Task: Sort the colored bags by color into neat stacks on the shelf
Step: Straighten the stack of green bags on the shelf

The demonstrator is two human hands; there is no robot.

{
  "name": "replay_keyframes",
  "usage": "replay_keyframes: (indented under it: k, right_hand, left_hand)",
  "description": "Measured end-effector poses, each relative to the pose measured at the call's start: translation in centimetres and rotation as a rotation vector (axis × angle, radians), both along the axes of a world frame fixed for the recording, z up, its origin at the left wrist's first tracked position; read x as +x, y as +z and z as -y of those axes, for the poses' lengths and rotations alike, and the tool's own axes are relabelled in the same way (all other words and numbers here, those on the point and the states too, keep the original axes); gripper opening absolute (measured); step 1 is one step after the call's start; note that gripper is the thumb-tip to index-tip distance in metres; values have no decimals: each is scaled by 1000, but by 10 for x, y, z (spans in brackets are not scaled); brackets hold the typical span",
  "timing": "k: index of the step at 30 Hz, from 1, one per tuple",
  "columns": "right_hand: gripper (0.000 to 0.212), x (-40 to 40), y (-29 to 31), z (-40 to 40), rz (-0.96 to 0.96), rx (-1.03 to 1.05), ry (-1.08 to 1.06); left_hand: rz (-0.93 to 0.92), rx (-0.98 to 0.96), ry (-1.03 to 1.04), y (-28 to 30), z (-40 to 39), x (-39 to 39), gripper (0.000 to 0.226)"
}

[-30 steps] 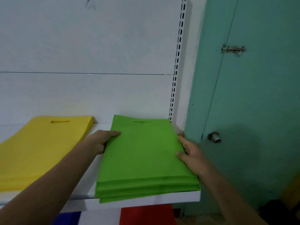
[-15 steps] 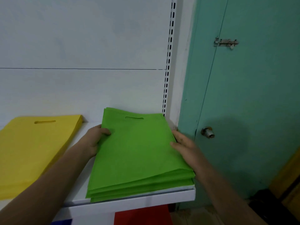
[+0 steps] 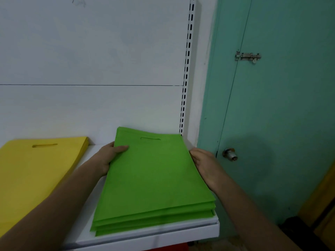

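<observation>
On the white shelf (image 3: 148, 238), at its right end beside the slotted upright (image 3: 186, 69), lies the stack of green bags (image 3: 154, 178), with both hands squaring it from the sides. The left hand (image 3: 108, 156) has its grip clamped on the stack's left edge, thumb lying over the top bag and fingers hidden beneath; the right hand (image 3: 203, 163) presses its flat, straightened fingers against the right edge. Compared with a second ago, the stack has slid further onto the shelf and a little leftward, and its front edges look more even, though the layers are still slightly stepped. The yellow bags (image 3: 36, 169) sit well apart to the left. By my reading the green pile is nearly finished; a red patch (image 3: 168, 248) showing below the shelf suggests more colours remain.
</observation>
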State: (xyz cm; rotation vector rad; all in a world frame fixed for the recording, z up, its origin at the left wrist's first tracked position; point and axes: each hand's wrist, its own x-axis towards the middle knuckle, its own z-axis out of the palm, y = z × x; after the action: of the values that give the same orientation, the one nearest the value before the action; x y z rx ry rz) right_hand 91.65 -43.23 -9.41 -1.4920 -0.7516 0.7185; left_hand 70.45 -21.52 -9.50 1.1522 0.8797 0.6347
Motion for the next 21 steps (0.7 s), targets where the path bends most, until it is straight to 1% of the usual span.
replay_keyframes:
  k: [1, 3, 5, 7, 9, 11, 12, 15, 18, 20, 21]
  right_hand:
    - [21, 1, 0, -2, -1, -7, 2]
    - [31, -3, 1, -3, 19, -42, 21]
    - [31, -7, 0, -5, 131, -43, 29]
    - [30, -8, -3, -9, 212, -45, 27]
    - [32, -8, -6, -13, 226, -61, 35]
    - [44, -9, -6, -16, 257, -109, 40]
    - [48, -8, -7, -16, 277, -131, 62]
    - [49, -10, -9, -15, 291, -182, 121]
    - [54, -4, -15, -16, 294, -208, 166]
    - [55, -4, -13, -17, 305, -207, 162]
    - [54, -4, -13, -19, 296, -204, 159]
  left_hand:
    - [2, 37, 27, -2, 0, 1, 38]
    - [17, 82, 68, -5, -1, 0, 40]
    - [-14, 153, 109, -6, -1, 0, 41]
    - [-167, 320, 167, -8, 0, 2, 49]
    - [-368, 515, 213, -10, -1, 4, 60]
    - [-465, 653, 172, -9, -1, 3, 54]
    - [-469, 669, 146, -8, -3, 3, 53]
    - [-384, 577, 95, 2, -3, 9, 55]
    - [-336, 508, 118, 2, -4, 16, 53]
    - [-309, 457, 132, 2, -4, 16, 47]
    - [-288, 422, 135, 3, -3, 16, 40]
